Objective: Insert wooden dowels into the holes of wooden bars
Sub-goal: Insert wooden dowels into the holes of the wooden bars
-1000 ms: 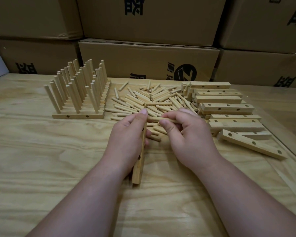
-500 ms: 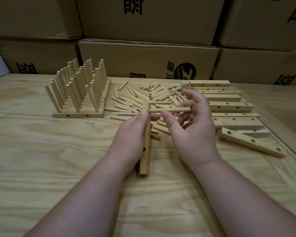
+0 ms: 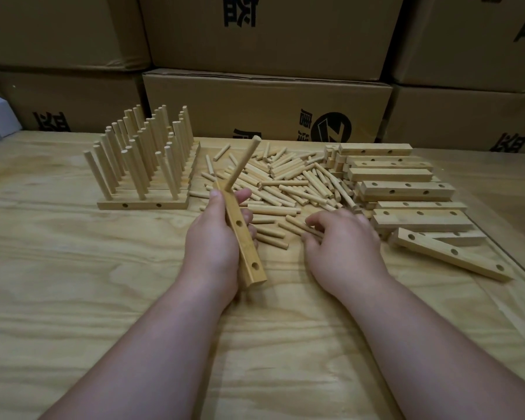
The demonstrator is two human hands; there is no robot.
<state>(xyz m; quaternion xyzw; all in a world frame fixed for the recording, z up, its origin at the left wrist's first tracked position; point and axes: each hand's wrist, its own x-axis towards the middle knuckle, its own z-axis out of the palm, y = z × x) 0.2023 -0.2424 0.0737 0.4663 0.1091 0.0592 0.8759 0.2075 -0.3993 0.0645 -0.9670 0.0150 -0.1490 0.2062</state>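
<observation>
My left hand (image 3: 212,244) grips a wooden bar (image 3: 241,234) held on edge above the table. One dowel (image 3: 243,163) stands in the bar's far hole and leans away; two nearer holes of the bar are open. My right hand (image 3: 343,247) rests on the near edge of the loose dowel pile (image 3: 288,183), its fingertips closing on a dowel (image 3: 302,225) that lies there. Whether that dowel is lifted I cannot tell.
Finished bars with upright dowels (image 3: 143,165) stand in rows at the left. A stack of bare bars (image 3: 406,189) lies at the right, one bar (image 3: 449,257) slanting off its front. Cardboard boxes (image 3: 267,107) wall the far edge of the plywood table (image 3: 73,283).
The dowel that my right hand held sideways now stands in the bar's far hole. The right hand let go and dropped back to the pile; the left hand tilted the bar.
</observation>
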